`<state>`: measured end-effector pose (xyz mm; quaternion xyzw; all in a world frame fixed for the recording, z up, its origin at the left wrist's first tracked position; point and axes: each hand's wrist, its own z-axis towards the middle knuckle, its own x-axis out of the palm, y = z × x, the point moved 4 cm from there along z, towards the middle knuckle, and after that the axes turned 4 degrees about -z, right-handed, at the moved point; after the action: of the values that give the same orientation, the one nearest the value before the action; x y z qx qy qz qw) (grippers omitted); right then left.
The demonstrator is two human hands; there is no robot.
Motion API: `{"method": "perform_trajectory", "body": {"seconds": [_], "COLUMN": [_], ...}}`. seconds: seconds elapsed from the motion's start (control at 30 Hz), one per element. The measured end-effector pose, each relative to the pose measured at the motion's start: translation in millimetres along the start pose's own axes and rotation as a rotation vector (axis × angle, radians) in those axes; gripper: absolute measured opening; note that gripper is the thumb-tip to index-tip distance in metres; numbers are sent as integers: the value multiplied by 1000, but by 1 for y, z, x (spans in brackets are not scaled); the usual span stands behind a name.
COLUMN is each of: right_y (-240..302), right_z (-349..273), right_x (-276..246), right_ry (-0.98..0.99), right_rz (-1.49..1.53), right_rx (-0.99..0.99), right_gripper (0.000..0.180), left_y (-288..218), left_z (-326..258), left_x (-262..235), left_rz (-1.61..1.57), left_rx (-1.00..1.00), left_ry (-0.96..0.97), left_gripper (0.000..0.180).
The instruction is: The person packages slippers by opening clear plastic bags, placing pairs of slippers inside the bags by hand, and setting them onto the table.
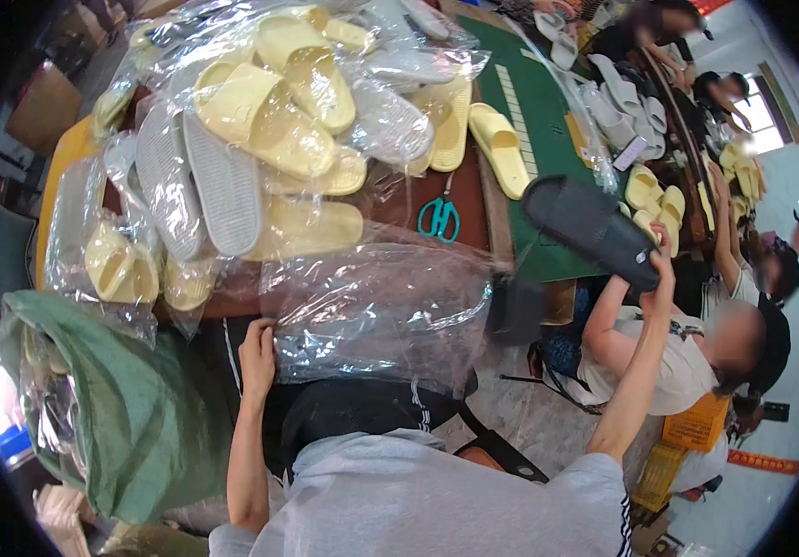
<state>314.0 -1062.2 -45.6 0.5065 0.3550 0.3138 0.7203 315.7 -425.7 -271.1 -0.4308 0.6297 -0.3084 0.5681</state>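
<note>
Across the red-brown tabletop [385,200], toward its far edge and far-left corner, lies a heap of yellow and grey slippers [265,107], many in clear film. Off the near-left corner stands a green sack [153,418]. A clear bag [376,311] lies crumpled over the near edge. To the right, a dark slipper [585,223] is held across a green surface [543,262], near that surface's near edge. The right hand [659,274] is closed firmly around the slipper's near end. The left hand [257,357] has bent, partly closed fingers against the bag's left side; whether they pinch the film cannot be told. Teal-handled scissors [441,218] lie beyond the bag. Good handling here probably means smoothing the film, supporting the bag's left side lightly, gripping the slipper by its end only, and carrying it level, clear of the scissors.
</note>
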Motion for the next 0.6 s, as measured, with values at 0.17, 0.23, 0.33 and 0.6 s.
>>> {"method": "perform_trajectory", "body": {"seconds": [0.17,0.23,0.33,0.6], "right_y": [-61,-82,-117,-158], "right_z": [85,122,139,-44], "right_x": [-63,-67,-63,140], "right_ry": [-215,18,-36,241], "right_rz": [365,565,558,-448], "right_rx": [342,260,372,505], "right_gripper": [18,16,26,51], "left_y": [-8,-2,-2,-6], "left_z": [2,3,8,25], "left_x": [0,3,10,16], "left_rz": [34,21,2,114], "left_rx": [-25,-26,8,-129], "left_ry": [16,68,117,150], "left_gripper": [17,21,27,44]}}
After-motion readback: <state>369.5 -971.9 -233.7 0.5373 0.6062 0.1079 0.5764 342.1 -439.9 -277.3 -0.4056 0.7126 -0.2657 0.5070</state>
